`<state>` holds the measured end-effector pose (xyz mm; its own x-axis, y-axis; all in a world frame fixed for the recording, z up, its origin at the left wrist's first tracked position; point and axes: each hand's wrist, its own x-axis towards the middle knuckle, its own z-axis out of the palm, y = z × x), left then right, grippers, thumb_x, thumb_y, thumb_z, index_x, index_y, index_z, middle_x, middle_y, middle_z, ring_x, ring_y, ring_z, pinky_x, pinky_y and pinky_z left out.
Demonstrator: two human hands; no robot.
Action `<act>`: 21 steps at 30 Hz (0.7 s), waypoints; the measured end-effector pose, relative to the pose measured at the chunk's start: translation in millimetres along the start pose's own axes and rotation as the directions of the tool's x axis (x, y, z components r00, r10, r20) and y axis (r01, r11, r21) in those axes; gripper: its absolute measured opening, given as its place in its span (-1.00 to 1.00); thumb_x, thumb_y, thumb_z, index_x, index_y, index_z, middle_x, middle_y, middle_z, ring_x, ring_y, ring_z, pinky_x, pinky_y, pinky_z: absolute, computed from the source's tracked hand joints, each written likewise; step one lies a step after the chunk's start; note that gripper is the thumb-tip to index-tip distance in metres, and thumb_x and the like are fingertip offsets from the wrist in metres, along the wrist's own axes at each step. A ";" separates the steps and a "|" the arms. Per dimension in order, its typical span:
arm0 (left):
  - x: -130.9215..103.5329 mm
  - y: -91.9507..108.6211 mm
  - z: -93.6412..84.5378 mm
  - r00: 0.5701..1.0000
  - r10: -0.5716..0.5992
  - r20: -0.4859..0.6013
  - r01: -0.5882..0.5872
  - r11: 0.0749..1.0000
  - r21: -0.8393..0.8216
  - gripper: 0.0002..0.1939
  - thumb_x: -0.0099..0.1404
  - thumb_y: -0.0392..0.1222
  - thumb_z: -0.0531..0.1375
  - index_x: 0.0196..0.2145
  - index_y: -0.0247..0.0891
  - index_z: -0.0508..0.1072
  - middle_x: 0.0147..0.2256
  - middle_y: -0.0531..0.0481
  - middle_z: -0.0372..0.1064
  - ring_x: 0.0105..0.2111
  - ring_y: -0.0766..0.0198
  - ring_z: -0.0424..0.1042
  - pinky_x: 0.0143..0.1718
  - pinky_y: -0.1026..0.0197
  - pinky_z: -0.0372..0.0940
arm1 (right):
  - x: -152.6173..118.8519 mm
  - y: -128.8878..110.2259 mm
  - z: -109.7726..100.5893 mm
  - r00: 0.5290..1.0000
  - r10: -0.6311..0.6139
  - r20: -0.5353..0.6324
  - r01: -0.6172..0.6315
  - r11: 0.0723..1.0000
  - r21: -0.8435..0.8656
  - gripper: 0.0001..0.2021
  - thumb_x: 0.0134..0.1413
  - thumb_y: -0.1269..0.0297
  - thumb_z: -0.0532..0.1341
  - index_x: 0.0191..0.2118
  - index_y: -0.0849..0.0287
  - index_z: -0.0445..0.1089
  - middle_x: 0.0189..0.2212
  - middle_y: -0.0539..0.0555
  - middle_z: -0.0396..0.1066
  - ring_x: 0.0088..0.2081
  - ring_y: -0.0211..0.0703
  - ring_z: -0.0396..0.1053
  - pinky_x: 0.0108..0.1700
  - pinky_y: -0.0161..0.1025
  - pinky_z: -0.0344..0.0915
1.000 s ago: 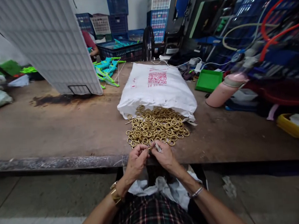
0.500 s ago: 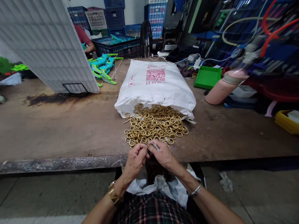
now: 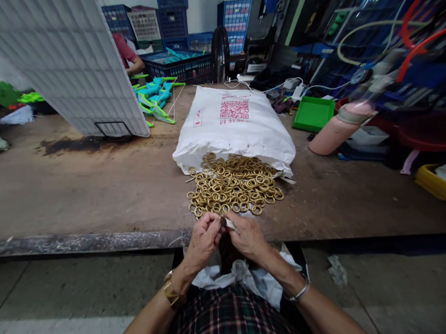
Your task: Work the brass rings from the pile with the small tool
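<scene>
My left hand [image 3: 204, 236] is closed in a pinch just in front of the table's near edge; whatever lies between its fingertips is too small to make out. Against it, my right hand [image 3: 248, 237] is closed around a small light-coloured metal tool [image 3: 231, 225], whose kind I cannot tell. The fingertips of both hands meet or nearly meet. Right beyond them, a heap of brass-coloured rings [image 3: 233, 186] spreads out from the mouth of a white woven sack [image 3: 239, 131] with red print.
A white ribbed panel [image 3: 79, 70] stands at left. Turquoise and green plastic pieces [image 3: 157, 98] lie behind it. Right of the sack are a green tray [image 3: 313, 113], a pink bottle [image 3: 335, 131] and a yellow basin [image 3: 435, 183]. A person's arm [image 3: 134, 66] shows at the back.
The tool in my right hand has turned, showing a broader pale face. My right fingers have shifted slightly around it, while my left hand keeps its pinch. The view has moved a little.
</scene>
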<state>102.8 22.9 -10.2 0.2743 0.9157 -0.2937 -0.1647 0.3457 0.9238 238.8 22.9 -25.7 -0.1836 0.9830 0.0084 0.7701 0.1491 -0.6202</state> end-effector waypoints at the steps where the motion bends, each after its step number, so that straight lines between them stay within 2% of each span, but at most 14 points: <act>1: 0.1 0.1 -0.2 1.000 0.007 -0.001 -0.007 1.000 0.009 -0.66 0.11 0.09 0.13 -0.42 -0.28 0.22 -0.55 0.14 0.19 -0.68 0.53 0.00 -0.66 0.40 -0.09 | -1.1 -1.0 -0.1 1.000 0.000 0.019 0.001 0.999 -0.048 -0.80 -0.10 0.48 -0.01 -0.36 0.15 0.31 -0.55 0.00 0.34 -0.50 -0.26 0.22 -0.44 -0.35 -0.02; 6: -0.6 -0.6 -0.9 1.000 0.031 -0.001 -0.031 0.999 0.045 -0.69 0.14 0.06 0.11 -0.41 -0.28 0.21 -0.56 0.15 0.18 -0.67 0.52 0.01 -0.66 0.41 -0.08 | -1.3 -4.7 -0.6 0.999 0.026 0.038 -0.019 0.986 -0.168 -0.74 -0.15 0.51 -0.01 -0.31 0.16 0.30 -0.49 0.04 0.40 -0.49 -0.23 0.26 -0.44 -0.32 -0.05; 11: -0.3 -5.0 -1.2 0.999 0.052 -0.014 -0.050 0.995 0.089 -0.69 0.16 0.06 0.09 -0.43 -0.28 0.21 -0.55 0.13 0.18 -0.67 0.51 0.01 -0.65 0.39 -0.06 | -1.3 -7.0 -2.5 0.998 0.040 0.038 -0.031 0.977 -0.211 -0.75 -0.13 0.51 -0.01 -0.31 0.16 0.29 -0.45 0.05 0.41 -0.45 -0.22 0.28 -0.43 -0.31 -0.06; 17: -5.3 -3.5 -4.1 0.990 0.140 -0.022 -0.134 0.973 0.187 -0.68 0.18 0.06 0.08 -0.46 -0.27 0.23 -0.59 0.13 0.11 -0.63 0.46 0.01 -0.62 0.38 -0.04 | 0.1 -3.5 -4.5 0.990 0.030 0.137 0.000 0.976 -0.216 -0.74 -0.08 0.48 -0.01 -0.23 0.16 0.28 -0.47 0.06 0.42 -0.47 -0.22 0.29 -0.45 -0.31 -0.08; 19: -13.7 2.5 -0.3 0.987 0.161 0.008 -0.159 0.961 0.227 -0.68 0.18 0.06 0.08 -0.49 -0.27 0.24 -0.60 0.12 0.11 -0.61 0.45 0.02 -0.60 0.37 -0.02 | 1.9 0.1 -4.6 0.989 0.059 0.132 -0.023 0.967 -0.253 -0.75 -0.06 0.45 0.00 -0.21 0.17 0.28 -0.47 0.07 0.42 -0.46 -0.21 0.31 -0.46 -0.31 -0.09; 21: -25.4 5.4 6.5 0.988 0.124 0.093 -0.144 0.957 0.250 -0.66 0.18 0.06 0.09 -0.52 -0.28 0.26 -0.60 0.11 0.12 -0.60 0.44 0.04 -0.59 0.36 -0.01 | 2.4 2.3 -4.3 0.989 0.096 0.109 -0.060 0.954 -0.295 -0.74 -0.06 0.45 0.02 -0.20 0.17 0.27 -0.46 0.08 0.43 -0.45 -0.19 0.33 -0.47 -0.30 -0.09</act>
<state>101.1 0.1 3.8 0.3384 0.9286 -0.1526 0.0398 0.1479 0.9882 242.7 26.1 -23.7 -0.1742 0.9751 -0.1371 0.9255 0.1146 -0.3610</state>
